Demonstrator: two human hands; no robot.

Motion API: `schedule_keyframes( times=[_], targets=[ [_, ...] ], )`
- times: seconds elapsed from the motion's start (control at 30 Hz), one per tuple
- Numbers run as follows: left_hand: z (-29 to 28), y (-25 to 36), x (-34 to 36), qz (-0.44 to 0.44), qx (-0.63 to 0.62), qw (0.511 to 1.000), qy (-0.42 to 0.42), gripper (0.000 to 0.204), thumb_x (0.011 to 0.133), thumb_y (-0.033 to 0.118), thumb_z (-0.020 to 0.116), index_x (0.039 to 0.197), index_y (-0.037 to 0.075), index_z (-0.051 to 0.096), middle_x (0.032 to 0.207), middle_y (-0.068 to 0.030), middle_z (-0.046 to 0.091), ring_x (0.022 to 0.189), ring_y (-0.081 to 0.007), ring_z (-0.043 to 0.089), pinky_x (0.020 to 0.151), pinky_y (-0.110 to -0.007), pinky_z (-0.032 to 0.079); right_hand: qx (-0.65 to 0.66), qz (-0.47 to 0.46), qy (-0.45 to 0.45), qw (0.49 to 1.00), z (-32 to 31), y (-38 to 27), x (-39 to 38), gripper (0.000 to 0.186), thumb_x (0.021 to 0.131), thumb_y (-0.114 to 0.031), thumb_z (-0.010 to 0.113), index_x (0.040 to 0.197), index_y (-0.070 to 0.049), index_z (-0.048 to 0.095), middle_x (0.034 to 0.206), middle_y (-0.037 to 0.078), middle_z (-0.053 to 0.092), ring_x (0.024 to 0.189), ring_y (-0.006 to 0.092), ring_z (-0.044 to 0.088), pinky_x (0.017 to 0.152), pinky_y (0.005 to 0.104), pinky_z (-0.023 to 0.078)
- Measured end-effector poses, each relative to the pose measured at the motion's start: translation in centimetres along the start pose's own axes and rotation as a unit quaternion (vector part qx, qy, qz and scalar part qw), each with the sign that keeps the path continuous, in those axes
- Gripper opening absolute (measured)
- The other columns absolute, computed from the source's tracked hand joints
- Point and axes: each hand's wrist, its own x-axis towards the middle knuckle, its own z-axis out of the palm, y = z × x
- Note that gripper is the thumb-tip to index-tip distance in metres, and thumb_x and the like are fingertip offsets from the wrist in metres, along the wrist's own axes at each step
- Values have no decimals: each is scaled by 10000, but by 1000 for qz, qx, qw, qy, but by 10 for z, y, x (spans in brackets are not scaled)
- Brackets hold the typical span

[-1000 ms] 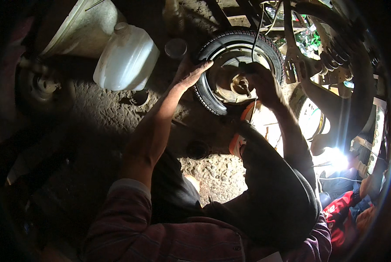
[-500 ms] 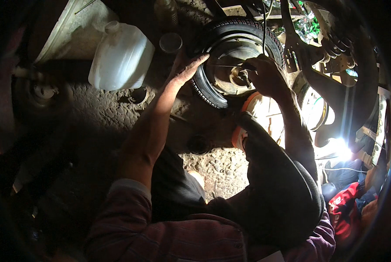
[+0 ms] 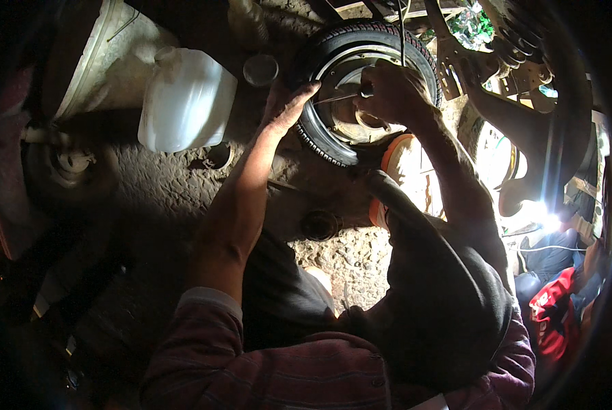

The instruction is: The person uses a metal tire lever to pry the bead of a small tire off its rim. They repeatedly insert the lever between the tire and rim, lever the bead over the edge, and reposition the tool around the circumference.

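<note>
A black tyre (image 3: 324,148) sits on a metal wheel rim (image 3: 352,130) in front of me. My left hand (image 3: 289,111) grips the tyre's left side, thumb stretched over the sidewall; its other fingers are mostly hidden. Above the hub, my right hand (image 3: 396,94) is closed round what looks like a screwdriver (image 3: 335,100). Its thin metal shaft points left, its tip close to the rim's edge near my left thumb. Whether the tip is under the tyre's bead I cannot tell.
Left of the wheel stand a whitish plastic jug (image 3: 186,102) and a small round container (image 3: 261,70). A white bucket with an orange rim (image 3: 390,154) is just below the wheel. At the right are a dark metal frame (image 3: 501,113), a bright lamp (image 3: 549,222) and a red cloth (image 3: 554,314).
My right hand has moved up and left from the hub with the screwdriver, whose shaft now shows clearly toward the left rim edge. My left hand keeps its place on the tyre.
</note>
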Motion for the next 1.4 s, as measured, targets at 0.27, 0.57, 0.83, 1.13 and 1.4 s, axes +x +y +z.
schedule_keyframes(
  times=[0.27, 0.57, 0.83, 1.13, 1.4],
  targets=[
    [-6, -32, 4, -112, 50, 992, -35, 536, 995, 305, 674, 1440, 24, 569, 1470, -104, 585, 1337, -212, 537, 1161, -370, 381, 1, -9, -84, 996, -15, -6, 25, 421, 726, -328, 796, 1079, -110, 722, 888, 154, 715, 863, 353, 713, 729, 472, 562],
    [0, 6, -1, -71, 65, 995, 2, 579, 934, 338, 748, 1382, 6, 592, 1390, -130, 635, 1251, -250, 593, 1096, -400, 446, -242, -34, -229, 942, -36, -27, 55, 426, 798, -537, 742, 1146, -292, 759, 1003, 84, 760, 907, 298, 745, 770, 459, 604],
    [-2, -35, 6, -32, 9, 999, -23, 533, 958, 248, 724, 1419, 28, 568, 1460, -113, 587, 1292, -241, 581, 1127, -389, 432, -203, -99, -143, 964, -17, 1, 45, 489, 826, -589, 704, 1050, -156, 750, 873, 95, 748, 766, 277, 747, 668, 436, 614],
    [-3, 8, 2, -97, -37, 994, -15, 619, 901, 221, 785, 1430, 22, 530, 1418, -99, 605, 1274, -223, 560, 1119, -387, 421, -263, -219, -86, 936, -8, -10, 66, 477, 718, -560, 793, 800, -93, 745, 792, 95, 690, 751, 315, 722, 643, 458, 569],
    [-5, 0, 2, -48, 12, 999, 2, 622, 892, 209, 787, 1435, 34, 541, 1405, -99, 616, 1264, -224, 565, 1117, -380, 419, -237, -140, -185, 943, -17, -17, 71, 405, 709, -490, 796, 811, -101, 753, 723, 92, 676, 734, 320, 719, 641, 455, 573]
  ],
)
